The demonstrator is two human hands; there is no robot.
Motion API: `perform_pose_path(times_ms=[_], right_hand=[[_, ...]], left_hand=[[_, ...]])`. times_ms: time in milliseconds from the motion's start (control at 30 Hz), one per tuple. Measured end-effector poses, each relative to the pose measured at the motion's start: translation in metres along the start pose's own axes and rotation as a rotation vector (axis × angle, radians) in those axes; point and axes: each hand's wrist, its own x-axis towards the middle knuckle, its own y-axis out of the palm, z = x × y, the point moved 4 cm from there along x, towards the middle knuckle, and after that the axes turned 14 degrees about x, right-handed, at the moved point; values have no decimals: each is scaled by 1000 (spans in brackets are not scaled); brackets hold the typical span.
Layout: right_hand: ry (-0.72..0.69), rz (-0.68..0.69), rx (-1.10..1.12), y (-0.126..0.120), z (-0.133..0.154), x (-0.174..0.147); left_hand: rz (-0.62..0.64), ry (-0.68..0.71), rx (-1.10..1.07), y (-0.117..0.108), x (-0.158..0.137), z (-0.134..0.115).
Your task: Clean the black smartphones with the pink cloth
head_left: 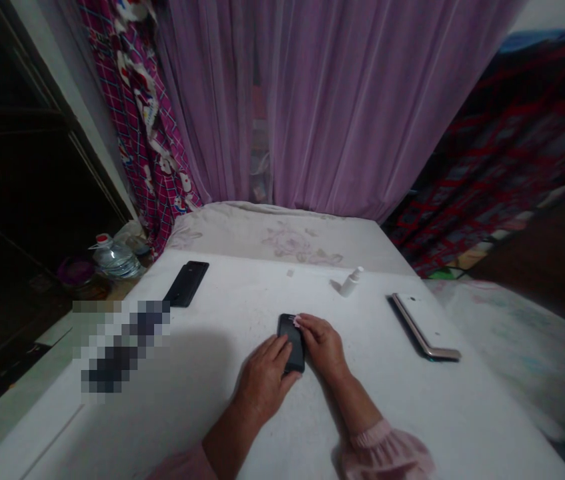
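Observation:
A black smartphone [292,343] lies on the white tabletop with its screen up. My left hand [265,380] grips it, fingers over its left edge and thumb along its lower end. Pinched in the fingertips of my right hand [325,347] is a small pale pink cloth [297,321], which touches the phone near its top right corner. Most of the cloth is hidden by the fingers. Beyond the right hand a small white spray bottle [351,283] stands upright.
Stacked phones [422,327] lie at the table's right. On the left are dark phones [188,283] and a pixelated patch covering something dark. A white table [202,373] spans the front, with a floral cloth [292,233] behind it. A water jug [116,257] stands beyond the left edge; purple curtains [342,100] hang behind.

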Motion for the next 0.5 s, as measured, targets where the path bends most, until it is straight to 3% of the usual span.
perform_pose_path(times_ms=[233,500], right_hand=[[-48,8,25,-2,4,-23],[40,-29,-59,5,-5,17]], left_hand=[[5,29,-41,1,1,3],[7,38,-24,1,2,2]])
